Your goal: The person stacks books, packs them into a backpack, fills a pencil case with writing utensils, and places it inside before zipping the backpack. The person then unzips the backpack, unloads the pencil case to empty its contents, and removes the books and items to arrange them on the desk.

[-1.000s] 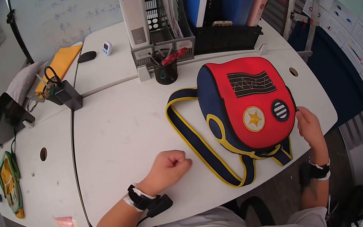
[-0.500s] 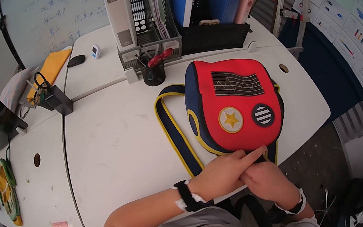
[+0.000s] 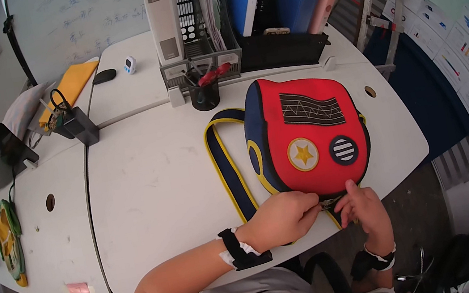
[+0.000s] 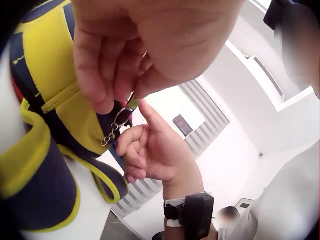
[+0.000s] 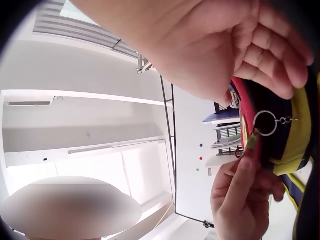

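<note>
A red backpack [image 3: 327,158] with navy sides, yellow trim, a star patch and a striped patch lies on the white table. At its near edge my left hand [image 3: 282,219] pinches a small yellow-green tab [image 4: 133,103] between thumb and finger. A metal key ring [image 5: 265,123] with a short chain [image 4: 108,137] hangs from that tab, beside the yellow and navy bag side. Just right of it, my right hand [image 3: 368,211] holds nothing, its fingers loosely bent and apart from the tab. A navy strap [image 3: 227,169] with yellow edges loops out to the left.
Behind the backpack stand a mesh pen cup [image 3: 205,95], a grey file rack [image 3: 202,67] and several upright folders. A dark pen holder [image 3: 80,126] is at the left, with a green and yellow bag [image 3: 9,243] farther left. The table's front edge [image 3: 196,284] runs below my forearms.
My right hand came from the backpack's right side round to its near edge, then parted from the left hand. The left hand moved right from above the table and now pinches the tab.
</note>
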The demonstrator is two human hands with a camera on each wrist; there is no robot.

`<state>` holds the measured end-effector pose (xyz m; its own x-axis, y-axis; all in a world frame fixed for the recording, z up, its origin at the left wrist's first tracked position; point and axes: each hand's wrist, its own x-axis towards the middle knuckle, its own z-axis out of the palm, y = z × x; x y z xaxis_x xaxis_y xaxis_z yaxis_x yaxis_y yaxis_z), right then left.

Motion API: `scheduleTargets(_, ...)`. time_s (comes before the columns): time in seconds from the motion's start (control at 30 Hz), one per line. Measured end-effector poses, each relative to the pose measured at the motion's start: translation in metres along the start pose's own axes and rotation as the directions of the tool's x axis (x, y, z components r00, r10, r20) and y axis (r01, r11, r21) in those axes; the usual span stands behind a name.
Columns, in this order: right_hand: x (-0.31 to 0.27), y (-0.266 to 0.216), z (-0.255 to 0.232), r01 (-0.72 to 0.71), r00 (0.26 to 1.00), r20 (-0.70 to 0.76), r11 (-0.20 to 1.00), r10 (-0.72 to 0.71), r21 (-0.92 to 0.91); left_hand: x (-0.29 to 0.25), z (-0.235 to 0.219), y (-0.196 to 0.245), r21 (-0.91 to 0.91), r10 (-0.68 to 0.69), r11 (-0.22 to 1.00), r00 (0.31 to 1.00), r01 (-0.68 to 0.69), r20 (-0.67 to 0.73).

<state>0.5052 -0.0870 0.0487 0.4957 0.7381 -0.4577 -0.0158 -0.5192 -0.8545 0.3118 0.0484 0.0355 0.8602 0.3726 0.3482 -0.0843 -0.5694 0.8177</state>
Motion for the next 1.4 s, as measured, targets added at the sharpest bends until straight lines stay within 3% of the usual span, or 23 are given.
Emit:
scheduleTargets(0.07,0.004,0.005,0.001,0.036,0.998,-0.061,0.999,-0.034,0.032,-0.003,0.001,0.002,0.031,-0.015,0.999,0.999,0.014,0.033)
scheduleTargets(0.13,0.014,0.015,0.005,0.086,0.995,-0.075,0.936,-0.064,0.340,-0.004,0.004,0.000,0.084,-0.029,0.996,0.994,0.020,0.103)
scheduleTargets(0.17,0.012,0.015,0.005,0.089,0.995,-0.078,0.936,-0.066,0.340,-0.004,0.002,-0.001,0.084,-0.025,0.996,0.994,0.016,0.104)
scheduleTargets(0.23,0.006,0.012,0.004,0.152,0.987,-0.120,0.880,-0.109,0.451,-0.009,-0.008,-0.005,0.048,0.014,0.999,1.000,-0.013,-0.010)
scheduleTargets(0.4,0.010,-0.001,-0.004,0.335,0.940,-0.157,0.736,-0.302,0.589,-0.012,-0.081,-0.023,-0.021,-0.283,0.959,0.943,0.284,-0.176)
scheduleTargets(0.47,0.019,-0.026,0.010,0.551,0.834,-0.331,0.659,-0.441,0.512,0.001,-0.102,-0.038,0.123,-0.217,0.954,0.915,0.273,-0.341)
scheduleTargets(0.6,0.049,-0.080,0.020,0.612,0.790,-0.323,0.640,-0.521,0.464,0.033,-0.108,-0.071,0.133,-0.125,0.967,0.859,0.217,-0.497)
scheduleTargets(0.67,0.074,-0.096,0.019,0.594,0.766,-0.281,0.469,-0.579,0.653,0.046,-0.108,-0.071,-0.269,-0.441,0.895,0.799,0.357,-0.408)
scheduleTargets(0.7,0.079,-0.106,0.018,0.599,0.761,-0.282,0.464,-0.585,0.653,0.051,-0.110,-0.068,-0.359,-0.515,0.848,0.767,0.390,-0.382)
scheduleTargets(0.77,0.085,-0.117,0.017,0.519,0.740,-0.227,0.323,-0.633,0.792,0.059,-0.115,-0.080,-0.427,-0.524,0.834,0.745,0.350,-0.413)
scheduleTargets(0.87,0.098,-0.118,0.025,0.477,0.735,-0.122,0.381,-0.666,0.792,0.065,-0.121,-0.078,-0.524,-0.551,0.798,0.712,0.299,-0.434)
scheduleTargets(0.9,0.097,-0.116,0.029,0.486,0.743,-0.046,0.491,-0.668,0.723,0.067,-0.118,-0.074,-0.638,-0.604,0.723,0.691,0.265,-0.398)
scheduleTargets(0.93,0.095,-0.111,0.031,0.486,0.743,-0.043,0.495,-0.668,0.721,0.068,-0.118,-0.066,-0.738,-0.650,0.636,0.673,0.226,-0.353)
scheduleTargets(0.97,0.092,-0.105,0.033,0.613,0.759,-0.006,0.712,-0.651,0.343,0.064,-0.119,-0.060,-0.748,-0.610,0.621,0.744,0.234,-0.273)
scheduleTargets(1.0,0.090,-0.099,0.034,0.620,0.783,0.017,0.777,-0.622,-0.106,0.060,-0.117,-0.052,-0.749,-0.610,0.620,0.743,0.234,-0.273)
scheduleTargets(1.03,0.082,-0.096,0.031,0.607,0.747,0.108,0.605,-0.657,-0.516,0.057,-0.113,-0.041,-0.799,-0.583,0.570,0.780,0.192,-0.229)
scheduleTargets(1.07,0.096,-0.071,0.031,0.624,0.500,0.157,0.229,-0.852,-0.747,0.052,-0.110,-0.036,-0.845,-0.551,0.513,0.813,0.153,-0.187)
scheduleTargets(1.13,0.109,-0.043,0.023,0.639,0.436,0.187,0.156,-0.881,-0.753,0.037,-0.103,-0.041,-0.837,-0.490,0.533,0.851,0.119,-0.191)
scheduleTargets(1.17,0.093,-0.047,0.025,0.767,0.533,0.070,0.447,-0.843,-0.461,0.028,-0.101,-0.035,-0.817,-0.483,0.561,0.854,0.133,-0.192)
scheduleTargets(1.2,0.082,-0.049,0.024,0.771,0.533,0.079,0.444,-0.843,-0.457,0.018,-0.097,-0.032,-0.797,-0.479,0.586,0.856,0.146,-0.196)
scheduleTargets(1.27,0.065,-0.053,0.022,0.661,0.546,0.132,0.330,-0.827,-0.674,-0.011,-0.099,-0.033,-0.824,-0.477,0.538,0.871,0.179,-0.122)
scheduleTargets(1.33,0.007,-0.082,0.012,0.570,0.784,0.189,0.565,-0.591,-0.596,-0.042,-0.094,-0.040,-0.838,-0.483,0.501,0.873,0.215,-0.065)
scheduleTargets(1.4,-0.042,-0.101,0.010,0.671,0.728,0.337,0.519,-0.598,-0.529,-0.074,-0.091,-0.051,-0.817,-0.437,0.488,0.896,0.308,0.077)
